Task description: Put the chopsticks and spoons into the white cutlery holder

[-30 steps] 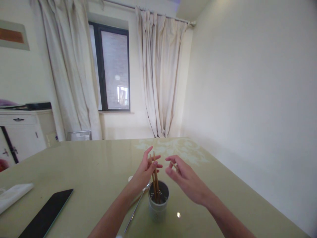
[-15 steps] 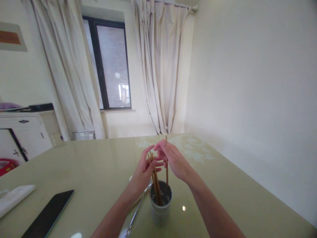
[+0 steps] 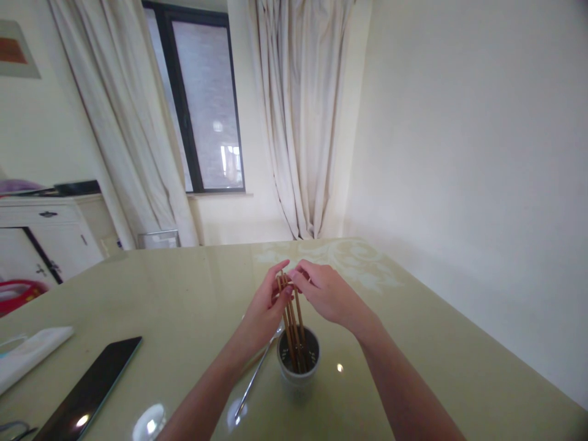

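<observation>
Several brown chopsticks (image 3: 291, 327) stand with their lower ends inside a grey-green cup (image 3: 298, 376) on the table. Around their upper part my left hand (image 3: 271, 294) is closed, its thumb pressed against them. My right hand (image 3: 316, 286) pinches the top of one chopstick at the right of the bundle, close to the left fingers. The right hand's fingertips are partly hidden behind the chopsticks and the other hand. Left of the cup lies a long metal-handled spoon (image 3: 257, 376), with a wooden utensil partly covered by my left forearm.
On the left of the greenish glossy table (image 3: 184, 294) lie a black flat object (image 3: 92, 389) and a white box-like object (image 3: 34, 355). A white cabinet (image 3: 50, 239) stands beyond the table's left edge, and a wall runs along its right side.
My right hand has moved left with its chopstick, bringing it from the cup's right rim to the bundle. The chopstick's lower end is now inside the cup. The view has tipped down slightly.
</observation>
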The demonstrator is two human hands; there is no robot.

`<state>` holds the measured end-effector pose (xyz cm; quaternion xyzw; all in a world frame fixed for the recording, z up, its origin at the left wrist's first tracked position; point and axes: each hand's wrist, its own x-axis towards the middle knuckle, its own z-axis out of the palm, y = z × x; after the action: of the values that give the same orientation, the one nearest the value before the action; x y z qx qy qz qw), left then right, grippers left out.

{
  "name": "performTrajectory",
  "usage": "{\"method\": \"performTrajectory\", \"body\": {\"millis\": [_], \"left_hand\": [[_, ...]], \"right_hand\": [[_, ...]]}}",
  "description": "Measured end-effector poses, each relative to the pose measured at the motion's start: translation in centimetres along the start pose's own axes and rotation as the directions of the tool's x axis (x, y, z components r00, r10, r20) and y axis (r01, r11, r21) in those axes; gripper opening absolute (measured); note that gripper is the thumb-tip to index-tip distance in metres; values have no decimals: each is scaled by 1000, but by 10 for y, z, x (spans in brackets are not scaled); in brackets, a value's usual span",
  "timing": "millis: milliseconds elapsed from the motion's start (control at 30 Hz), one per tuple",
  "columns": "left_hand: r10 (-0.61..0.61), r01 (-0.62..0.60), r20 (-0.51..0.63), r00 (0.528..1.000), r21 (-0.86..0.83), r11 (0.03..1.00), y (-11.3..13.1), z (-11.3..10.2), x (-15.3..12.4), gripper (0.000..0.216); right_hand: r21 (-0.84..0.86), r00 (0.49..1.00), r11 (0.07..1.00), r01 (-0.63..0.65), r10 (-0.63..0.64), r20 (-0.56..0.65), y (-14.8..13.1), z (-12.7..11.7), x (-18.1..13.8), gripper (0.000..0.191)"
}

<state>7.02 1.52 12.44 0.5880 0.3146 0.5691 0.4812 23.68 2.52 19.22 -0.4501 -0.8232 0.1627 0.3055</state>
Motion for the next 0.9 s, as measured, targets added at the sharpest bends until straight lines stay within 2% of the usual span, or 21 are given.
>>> {"method": "performTrajectory", "body": {"millis": [200,267,400,533,700,767,833,900], "left_hand": [[-110,114,57,992,-73,991,8,-4,1,79],[-174,183,99,980,-84,980,12,-3,0,75],[-271,282,168,948,-45,958,11,0,-3,59],[-299,309,198,934,-20,951,1,4,-6,56],[-274,272,213,938,43,961,-1,1,-6,59],[-264,244,192,945,120,962,0,-8,-2,57],[-251,209,115,961,291,934,-2,-21,2,50],[-240,177,40,970,563,807,-7,-34,5,39]], "right_hand": [[54,999,998,32,-30,-31,5,3,3,12],[69,998,998,11,-6,-62,6,4,5,7],[132,996,991,28,-16,-89,7,3,6,14],[199,995,977,82,-67,-80,9,3,8,14],[195,996,979,68,-54,-76,11,0,8,11],[177,996,983,51,-38,-78,11,-3,5,10],[140,996,990,29,-17,-84,11,-8,3,9],[93,997,996,5,3,-83,10,-12,0,8]]}}
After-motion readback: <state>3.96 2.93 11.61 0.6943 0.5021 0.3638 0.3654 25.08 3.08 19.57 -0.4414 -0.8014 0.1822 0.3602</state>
